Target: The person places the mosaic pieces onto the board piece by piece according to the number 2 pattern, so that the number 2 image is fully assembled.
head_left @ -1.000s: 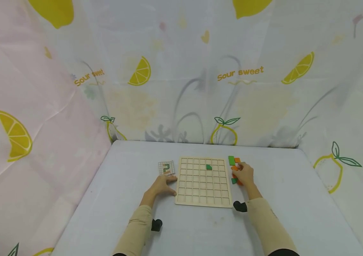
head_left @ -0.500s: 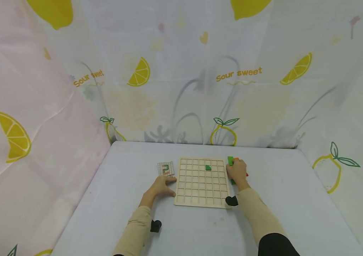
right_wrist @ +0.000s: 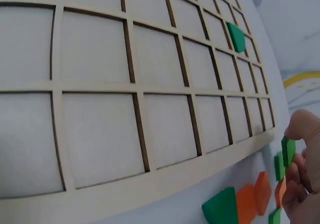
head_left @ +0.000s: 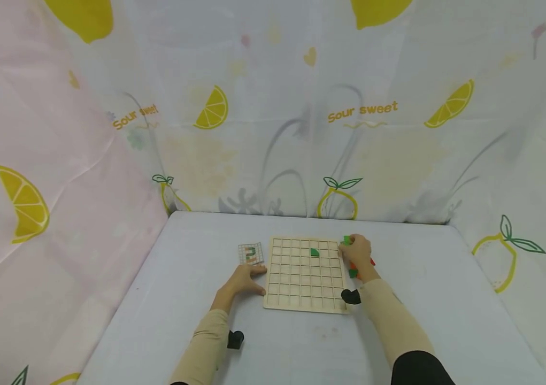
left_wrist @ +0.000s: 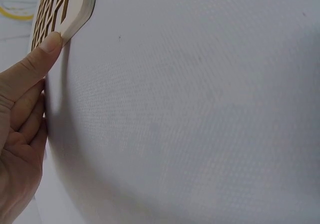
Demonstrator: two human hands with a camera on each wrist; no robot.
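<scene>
One grid board: wooden, flat on desk, mid-view.
Compartments: 1 held an inlaid green pc, 2nd row from far edge, 3rd col. from R side; couldn't tell if fully seated.
R hand: thumb + finger pinched a held green pc, just off board's R edge nr the far corner; hard to tell how far lifted.
Just changed: approx 1 s earlier R hand was at the orange pcs; by now it had shifted toward the board w/ green in its grip. Board fill same as then.
Meaning: prob. a pick-up step; held pc not yet in a compartment.
L hand: thumb + fingers spread, touching board's L edge, no pc in it; same spot as 1 s earlier, prob. steadying.
Loose pcs: orange ones + a green quarter-round pc lay on desk, R of board, nr R hand; some hidden, no exact count.
Pattern card: L of board, just beyond L hand; gridded, w/ green + orange figure, detail too small.
Backdrop: lemon-print cloth behind desk.
</scene>
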